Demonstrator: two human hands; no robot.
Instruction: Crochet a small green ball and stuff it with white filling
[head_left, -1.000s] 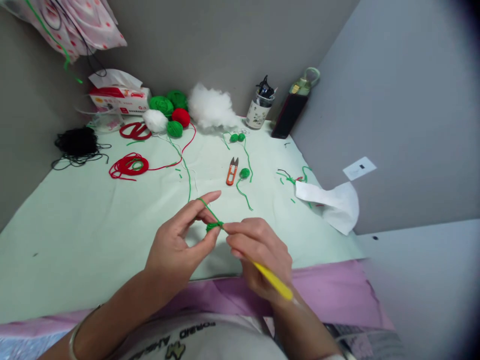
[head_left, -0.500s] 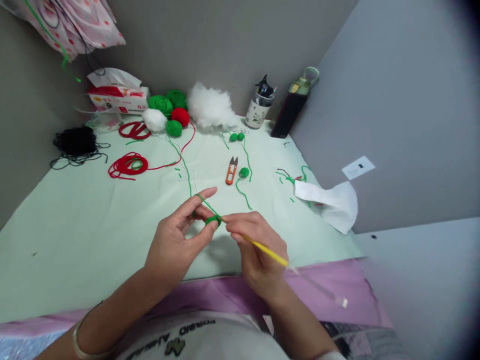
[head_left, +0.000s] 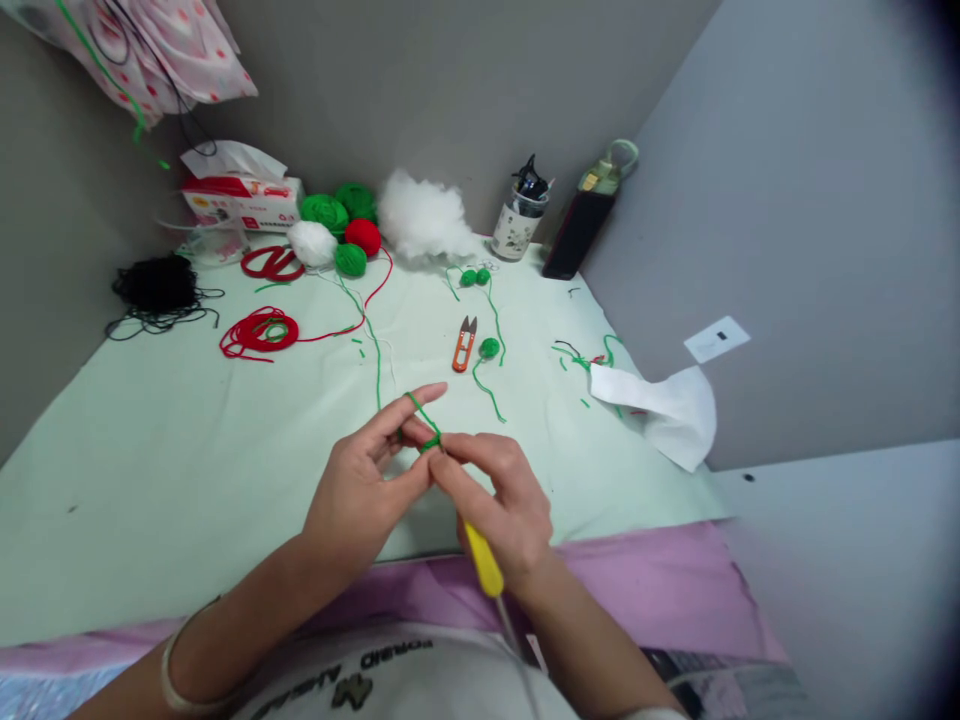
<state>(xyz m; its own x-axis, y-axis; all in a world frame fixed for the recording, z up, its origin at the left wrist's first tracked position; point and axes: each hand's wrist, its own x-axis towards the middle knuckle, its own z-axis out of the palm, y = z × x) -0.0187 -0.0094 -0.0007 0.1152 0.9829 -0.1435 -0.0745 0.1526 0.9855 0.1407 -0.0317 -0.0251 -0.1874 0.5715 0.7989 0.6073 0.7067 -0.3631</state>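
Note:
My left hand (head_left: 360,485) pinches a small green crochet piece (head_left: 430,442) between thumb and middle finger, and a strand of green yarn (head_left: 375,345) runs over its raised index finger. My right hand (head_left: 499,495) is closed round a yellow-handled crochet hook (head_left: 484,568), whose tip sits at the green piece. Both hands hover over the near part of the pale green table cover (head_left: 187,450). The yarn strand leads back to a small green ball (head_left: 349,259).
Orange thread snips (head_left: 464,343) and small green crocheted balls (head_left: 489,347) lie ahead of the hands. Yarn balls (head_left: 324,212), white stuffing (head_left: 424,215), a tissue box (head_left: 240,200), a jar (head_left: 516,225) and a dark bottle (head_left: 581,225) line the back. Red yarn (head_left: 259,330), black yarn (head_left: 154,285), white tissue (head_left: 667,405).
My right hand has turned, so the yellow handle swung from pointing right toward pointing down at my body. The hands have closed together a little around the green piece.

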